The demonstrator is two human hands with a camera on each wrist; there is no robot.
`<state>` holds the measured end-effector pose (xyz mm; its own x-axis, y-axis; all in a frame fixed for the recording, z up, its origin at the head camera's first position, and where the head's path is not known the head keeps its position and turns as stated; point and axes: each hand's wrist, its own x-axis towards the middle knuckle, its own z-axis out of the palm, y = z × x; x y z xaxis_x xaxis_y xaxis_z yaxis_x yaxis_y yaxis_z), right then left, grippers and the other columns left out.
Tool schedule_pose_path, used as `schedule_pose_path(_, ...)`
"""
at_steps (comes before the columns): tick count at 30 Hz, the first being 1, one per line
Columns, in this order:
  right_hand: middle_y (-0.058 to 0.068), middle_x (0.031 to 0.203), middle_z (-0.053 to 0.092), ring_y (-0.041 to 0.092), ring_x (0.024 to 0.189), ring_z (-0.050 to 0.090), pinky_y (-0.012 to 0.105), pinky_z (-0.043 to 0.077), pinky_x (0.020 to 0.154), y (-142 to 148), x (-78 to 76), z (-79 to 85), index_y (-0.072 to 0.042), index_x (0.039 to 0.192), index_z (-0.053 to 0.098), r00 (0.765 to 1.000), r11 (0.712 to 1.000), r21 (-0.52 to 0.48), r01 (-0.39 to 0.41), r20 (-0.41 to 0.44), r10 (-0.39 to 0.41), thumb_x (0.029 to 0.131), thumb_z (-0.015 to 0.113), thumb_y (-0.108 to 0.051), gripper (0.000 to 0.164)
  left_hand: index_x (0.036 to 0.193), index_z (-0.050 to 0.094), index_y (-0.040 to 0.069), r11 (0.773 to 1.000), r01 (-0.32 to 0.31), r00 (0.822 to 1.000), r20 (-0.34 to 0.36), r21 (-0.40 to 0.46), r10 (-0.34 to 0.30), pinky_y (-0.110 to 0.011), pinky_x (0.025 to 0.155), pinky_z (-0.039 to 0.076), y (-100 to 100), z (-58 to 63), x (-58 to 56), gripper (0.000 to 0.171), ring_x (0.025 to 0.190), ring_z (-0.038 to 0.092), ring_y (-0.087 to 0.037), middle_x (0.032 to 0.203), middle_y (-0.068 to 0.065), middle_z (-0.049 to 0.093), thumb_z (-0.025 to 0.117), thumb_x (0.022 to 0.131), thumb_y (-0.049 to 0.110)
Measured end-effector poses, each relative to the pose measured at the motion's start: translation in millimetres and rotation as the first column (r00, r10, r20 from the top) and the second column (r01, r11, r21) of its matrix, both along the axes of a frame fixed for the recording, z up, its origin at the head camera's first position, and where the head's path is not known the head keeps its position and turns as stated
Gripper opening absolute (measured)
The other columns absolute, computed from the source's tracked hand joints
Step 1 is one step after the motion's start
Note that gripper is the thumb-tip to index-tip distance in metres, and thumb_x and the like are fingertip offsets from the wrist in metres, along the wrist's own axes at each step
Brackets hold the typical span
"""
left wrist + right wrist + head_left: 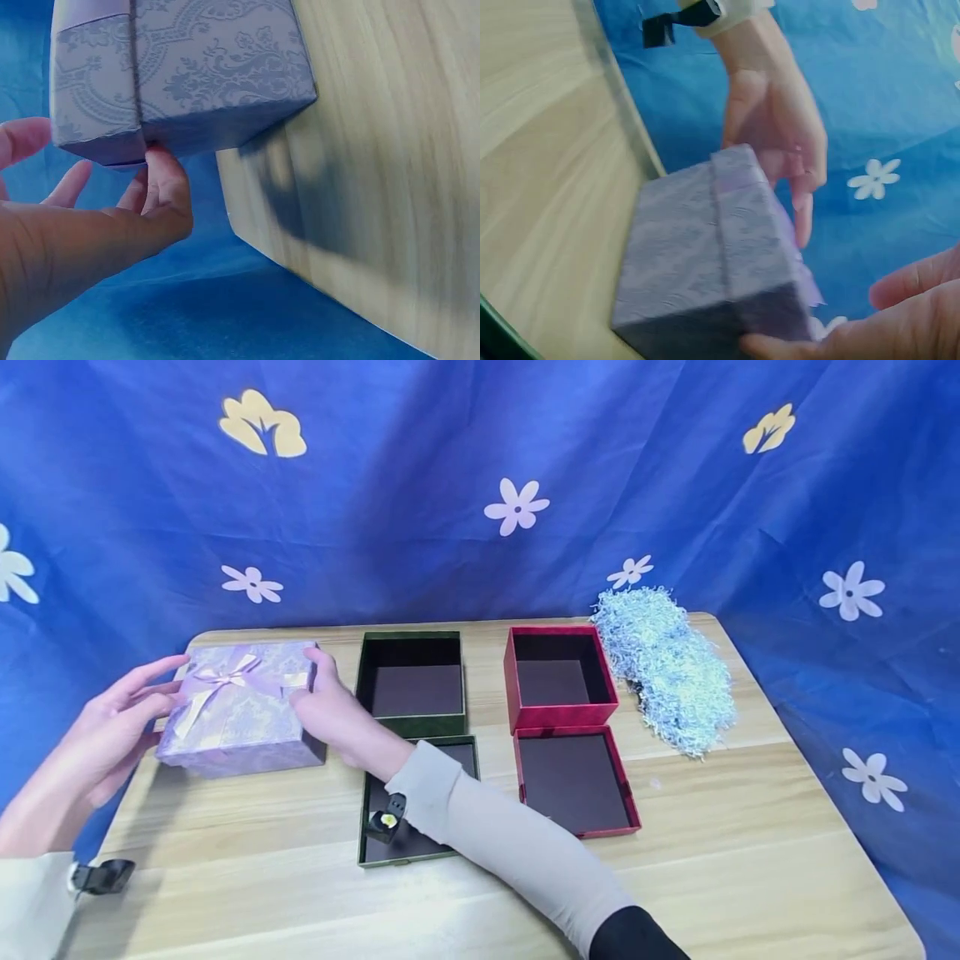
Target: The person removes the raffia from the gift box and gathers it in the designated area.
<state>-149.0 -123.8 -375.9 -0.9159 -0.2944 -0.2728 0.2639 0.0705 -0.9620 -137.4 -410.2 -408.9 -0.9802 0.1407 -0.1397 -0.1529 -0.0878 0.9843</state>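
A lavender gift box (243, 714) with a floral pattern and a ribbon bow (228, 678) sits at the table's far left, its lid on. At its left side, my left hand (112, 727) holds the box; in the left wrist view the thumb (166, 180) touches the lid's lower edge. My right hand (333, 714) grips the right side, fingers towards the back corner and thumb nearer the front. In the right wrist view, the right thumb (780, 348) lies against the lid's edge. The far fingertips are partly hidden.
Right of the gift box stand a dark green box (420, 725) and its upturned lid (408, 862), which my right forearm partly covers. Farther right are a red box (562, 717), a red lid (633, 822) and light-blue shredded paper (667, 668). A blue curtain (420, 527) hangs behind.
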Motion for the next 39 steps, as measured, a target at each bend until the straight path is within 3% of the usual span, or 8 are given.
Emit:
schedule_pose_path(4, -0.001, 0.171, 0.036, 0.010, 0.130, 0.052, 0.030, 0.042, 0.107, -11.5, 0.9, -9.0, -0.030, 0.164, 0.038, 0.999, 0.999, 0.034, 0.038, -0.016, -0.037, 0.104, 0.055, -0.001, 0.069, 0.156, 0.060, 0.028, 0.999, 0.028, 1.000, 0.012, 0.031, -0.029, -0.024, 0.073, 0.057, -2.5, -3.3, -1.9, 0.058, 0.099, 0.070, -0.006, 0.122, 0.013, 0.072, 0.048, 0.112, -0.008)
schedule_pose_path(6, -0.001, 0.167, 0.042, 0.008, 0.139, 0.045, 0.029, 0.040, 0.110, -14.9, 1.1, -12.7, -0.030, 0.163, 0.041, 0.997, 0.994, 0.077, 0.074, -0.040, -0.071, 0.102, 0.059, 0.000, 0.070, 0.155, 0.060, 0.026, 0.996, 0.052, 0.999, 0.004, 0.076, -0.052, -0.025, 0.073, 0.058, -4.6, -6.2, -2.5, 0.060, 0.096, 0.071, -0.010, 0.123, 0.009, 0.072, 0.044, 0.111, -0.012)
schedule_pose_path(11, -0.002, 0.141, 0.055, 0.010, 0.116, 0.052, 0.029, 0.045, 0.097, -19.8, 2.5, -18.6, -0.035, 0.158, 0.050, 0.984, 0.969, 0.186, 0.165, -0.092, -0.150, 0.096, 0.067, -0.002, 0.073, 0.158, 0.059, 0.020, 0.975, 0.098, 0.995, -0.021, 0.197, -0.096, -0.030, 0.073, 0.061, -11.0, -12.6, -5.9, 0.067, 0.097, 0.071, -0.016, 0.131, 0.002, 0.066, 0.034, 0.109, -0.018)
schedule_pose_path(18, -0.005, 0.134, 0.051, 0.008, 0.114, 0.051, 0.027, 0.044, 0.099, -22.6, 3.6, -23.9, -0.033, 0.156, 0.054, 0.970, 0.964, 0.144, 0.225, -0.126, -0.208, 0.090, 0.068, 0.002, 0.075, 0.161, 0.055, 0.011, 0.922, 0.178, 0.984, -0.058, 0.345, -0.169, -0.036, 0.079, 0.063, -15.5, -19.4, -11.2, 0.068, 0.107, 0.072, -0.022, 0.140, -0.004, 0.064, 0.026, 0.109, -0.020)
schedule_pose_path(22, -0.005, 0.136, 0.051, 0.007, 0.117, 0.050, 0.026, 0.044, 0.101, -23.7, 4.1, -25.6, -0.032, 0.156, 0.055, 0.967, 0.966, 0.112, 0.233, -0.130, -0.218, 0.089, 0.067, 0.004, 0.077, 0.163, 0.053, 0.010, 0.922, 0.180, 0.984, -0.065, 0.343, -0.168, -0.035, 0.079, 0.063, -15.6, -19.0, -11.3, 0.066, 0.109, 0.072, -0.022, 0.140, -0.005, 0.064, 0.028, 0.109, -0.019)
schedule_pose_path(29, -0.006, 0.138, 0.050, 0.005, 0.121, 0.050, 0.024, 0.043, 0.105, -26.0, 7.1, -27.3, -0.028, 0.156, 0.057, 0.962, 0.968, 0.061, 0.245, -0.136, -0.235, 0.090, 0.066, 0.006, 0.075, 0.164, 0.052, 0.011, 0.955, 0.136, 0.990, -0.064, 0.264, -0.124, -0.032, 0.075, 0.062, -14.5, -14.0, -8.2, 0.064, 0.104, 0.071, -0.019, 0.140, -0.004, 0.059, 0.032, 0.110, -0.018)
schedule_pose_path(39, -0.007, 0.132, 0.054, 0.003, 0.117, 0.052, 0.024, 0.045, 0.103, -26.7, 9.5, -22.3, -0.026, 0.153, 0.059, 0.960, 0.964, 0.073, 0.256, -0.136, -0.245, 0.091, 0.068, 0.004, 0.071, 0.164, 0.052, 0.016, 0.984, 0.088, 0.996, -0.044, 0.153, -0.082, -0.025, 0.080, 0.059, -13.7, -7.1, -1.6, 0.062, 0.109, 0.065, -0.013, 0.140, 0.000, 0.052, 0.039, 0.111, -0.014)
